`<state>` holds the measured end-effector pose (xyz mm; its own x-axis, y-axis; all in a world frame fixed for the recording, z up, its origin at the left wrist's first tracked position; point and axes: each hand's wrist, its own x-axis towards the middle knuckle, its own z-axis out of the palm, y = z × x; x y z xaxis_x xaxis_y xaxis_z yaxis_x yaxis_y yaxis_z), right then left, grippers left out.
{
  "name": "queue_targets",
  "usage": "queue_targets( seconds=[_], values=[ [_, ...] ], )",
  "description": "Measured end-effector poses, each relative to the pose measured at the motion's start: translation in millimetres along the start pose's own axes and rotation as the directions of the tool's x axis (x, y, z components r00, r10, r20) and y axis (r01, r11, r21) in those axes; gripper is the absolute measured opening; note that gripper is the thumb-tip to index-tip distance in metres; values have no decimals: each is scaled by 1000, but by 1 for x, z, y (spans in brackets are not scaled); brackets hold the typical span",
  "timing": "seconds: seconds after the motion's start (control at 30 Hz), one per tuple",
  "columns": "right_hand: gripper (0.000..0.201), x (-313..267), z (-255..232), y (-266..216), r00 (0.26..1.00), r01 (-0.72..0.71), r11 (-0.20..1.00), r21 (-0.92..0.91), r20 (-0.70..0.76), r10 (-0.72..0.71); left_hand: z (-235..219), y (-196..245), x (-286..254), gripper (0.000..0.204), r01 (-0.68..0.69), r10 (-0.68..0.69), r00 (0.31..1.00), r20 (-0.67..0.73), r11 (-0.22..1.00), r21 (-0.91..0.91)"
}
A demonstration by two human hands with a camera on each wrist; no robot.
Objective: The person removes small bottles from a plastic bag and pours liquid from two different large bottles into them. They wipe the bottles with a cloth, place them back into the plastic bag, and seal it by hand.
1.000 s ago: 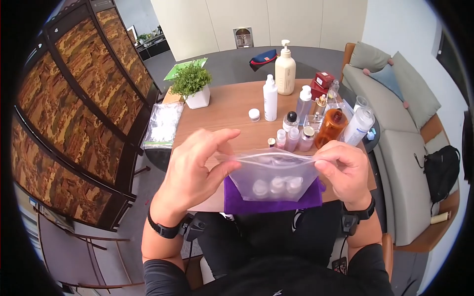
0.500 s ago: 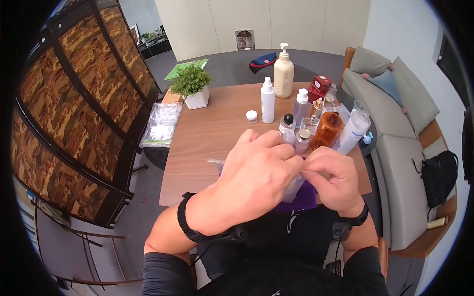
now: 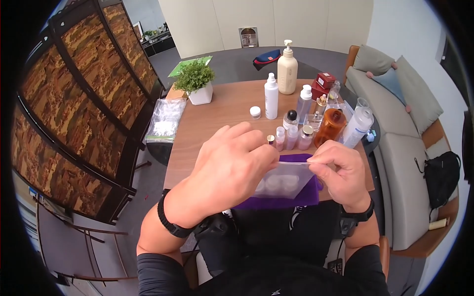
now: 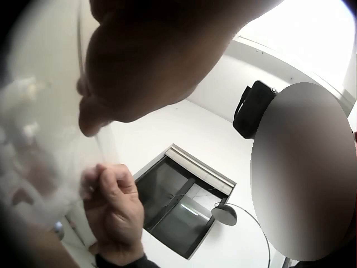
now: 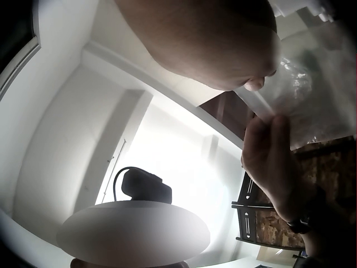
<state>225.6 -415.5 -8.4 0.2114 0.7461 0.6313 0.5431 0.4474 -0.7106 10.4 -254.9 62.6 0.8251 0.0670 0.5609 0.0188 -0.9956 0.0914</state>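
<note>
A frosted zip bag (image 3: 285, 183) hangs between the two hands near the table's front edge, its top edge drawn straight. Pale round-topped items show through its lower part. My right hand (image 3: 340, 172) pinches the top right corner between thumb and fingers. Farther left, my left hand (image 3: 229, 167) grips the same seal strip with curled fingers; its back hides the bag's left part. In the right wrist view the left hand (image 5: 276, 159) pinches the seal of the clear bag (image 5: 321, 92). A purple cloth (image 3: 308, 196) lies under and behind the bag.
Beyond the hands stand small pink bottles (image 3: 292, 138), an amber bottle (image 3: 330, 129), a white spray bottle (image 3: 271, 98), a large pump bottle (image 3: 287, 71) and a white jar (image 3: 255, 112). A potted plant (image 3: 200, 93) and plastic packets (image 3: 167, 118) are at the left.
The bag's mouth gaped a second ago; now its top edge is straight. My left hand went from the left corner across to the right hand, then partway back left. My right hand kept its corner.
</note>
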Motion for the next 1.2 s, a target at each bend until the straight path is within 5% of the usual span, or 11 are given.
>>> queue_targets(
  seconds=[0.8,1.0,1.07,1.1,1.13,1.2],
  values=[
    [8,0,-16,4,979,-202,963,176,48,196,-26,-44,-44,20,-2,-1,999,-36,997,-77],
    [11,5,-26,4,943,-303,947,103,176,282,-24,-47,-59,24,11,-18,997,-69,995,-99],
    [26,11,-30,-5,949,-273,962,-22,156,273,-22,-51,-65,27,7,-19,991,-135,996,-90],
    [52,13,-34,-9,955,-252,967,-30,151,253,-21,-54,-68,31,-6,-9,982,-190,997,-77],
    [52,19,-32,-18,955,-249,968,-39,159,252,-18,-54,-71,31,-2,-14,980,-200,997,-79],
    [72,36,-25,-43,981,95,922,-374,192,-23,-13,-52,-78,31,40,-150,925,-349,952,-303]
  ],
)
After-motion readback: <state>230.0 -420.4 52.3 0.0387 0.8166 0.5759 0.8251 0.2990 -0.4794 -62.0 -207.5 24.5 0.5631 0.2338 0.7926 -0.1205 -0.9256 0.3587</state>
